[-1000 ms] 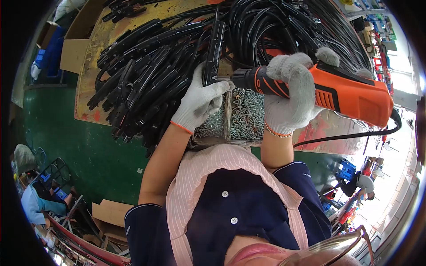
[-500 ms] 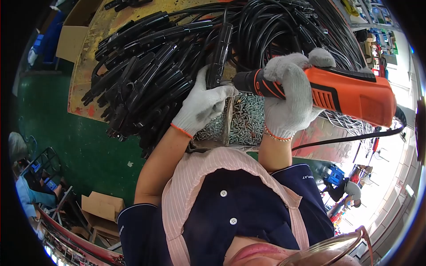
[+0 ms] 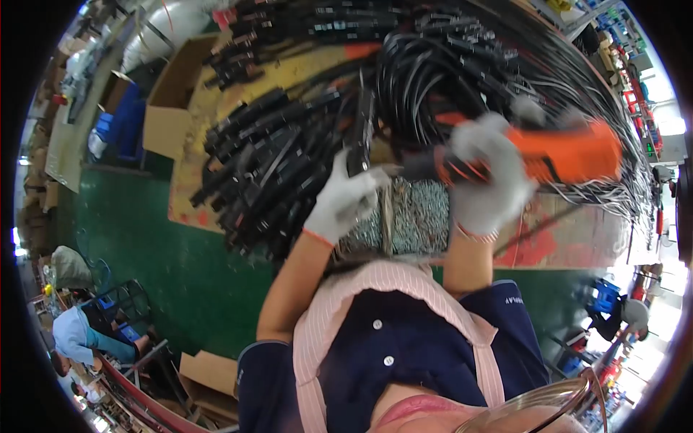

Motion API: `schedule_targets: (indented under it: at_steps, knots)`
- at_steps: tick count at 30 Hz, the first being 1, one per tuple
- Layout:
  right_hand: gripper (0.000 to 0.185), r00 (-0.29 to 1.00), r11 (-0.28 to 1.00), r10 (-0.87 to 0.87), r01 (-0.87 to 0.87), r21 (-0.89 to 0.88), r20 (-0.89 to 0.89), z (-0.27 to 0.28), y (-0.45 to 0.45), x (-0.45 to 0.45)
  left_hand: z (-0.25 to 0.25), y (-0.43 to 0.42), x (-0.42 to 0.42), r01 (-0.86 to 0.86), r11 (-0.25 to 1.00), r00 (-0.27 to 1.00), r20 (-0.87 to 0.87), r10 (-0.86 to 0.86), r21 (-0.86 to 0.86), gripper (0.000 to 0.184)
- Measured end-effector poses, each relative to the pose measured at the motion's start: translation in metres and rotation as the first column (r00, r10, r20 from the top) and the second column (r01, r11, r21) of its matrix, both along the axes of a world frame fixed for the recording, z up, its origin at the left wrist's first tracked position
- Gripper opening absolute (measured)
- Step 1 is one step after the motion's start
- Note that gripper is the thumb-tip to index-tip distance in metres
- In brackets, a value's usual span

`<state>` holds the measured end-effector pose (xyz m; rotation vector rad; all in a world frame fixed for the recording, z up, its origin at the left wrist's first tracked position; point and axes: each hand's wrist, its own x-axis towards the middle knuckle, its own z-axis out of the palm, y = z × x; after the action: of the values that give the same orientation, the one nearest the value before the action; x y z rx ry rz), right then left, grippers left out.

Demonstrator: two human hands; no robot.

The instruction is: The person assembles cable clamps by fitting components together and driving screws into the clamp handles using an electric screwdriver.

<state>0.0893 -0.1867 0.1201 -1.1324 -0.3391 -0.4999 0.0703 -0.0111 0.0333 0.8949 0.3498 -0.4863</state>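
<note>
My left hand (image 3: 345, 200), in a pale knit glove, is closed round the lower end of a black tubular cable handle (image 3: 364, 133), which stands roughly upright in the picture. My right hand (image 3: 492, 177), gloved too, grips an orange and black electric screwdriver (image 3: 574, 153) held sideways. Its dark nose points left at the handle's lower end, close to my left fingertips. Motion blur hides whether the bit touches the handle. Under both hands lies a box of small metal screws (image 3: 426, 209), split by a divider (image 3: 388, 216).
Many similar black handles (image 3: 267, 159) are heaped left on the worn yellow table (image 3: 189, 180). Black cable coils (image 3: 411, 79) and long cables lie behind. A cardboard box (image 3: 164, 126) stands beyond the table's left edge. A seated person (image 3: 90, 335) is at lower left, another (image 3: 628, 317) at far right.
The whole view has shifted, so the table and both hands appear farther right and lower. The screwdriver is blurred by movement now. Both hands keep their holds.
</note>
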Motion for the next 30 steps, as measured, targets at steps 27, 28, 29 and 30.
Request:
schedule_targets:
  at_steps: [27, 28, 29, 30]
  knots:
    - [0.034, 0.991, -0.329, 0.002, 0.124, -0.936, 0.131, -0.079, 0.033, 0.267, -0.025, 0.244, 0.234, -0.234, -0.499, 0.613, -0.272, -0.742, 0.834, 0.04]
    - [0.031, 0.994, -0.45, -0.043, 0.068, -0.891, 0.098, -0.092, 0.034, 0.286, -0.022, 0.238, 0.236, -0.151, -0.552, 0.638, -0.346, -0.688, 0.82, 0.04]
    - [0.029, 0.991, -0.466, -0.067, 0.069, -0.882, 0.112, -0.093, 0.038, 0.297, -0.02, 0.234, 0.237, -0.152, -0.572, 0.638, -0.362, -0.68, 0.806, 0.04]
    - [0.027, 0.989, -0.476, -0.088, 0.061, -0.877, 0.116, -0.098, 0.043, 0.303, -0.018, 0.234, 0.235, -0.143, -0.597, 0.635, -0.389, -0.667, 0.789, 0.04]
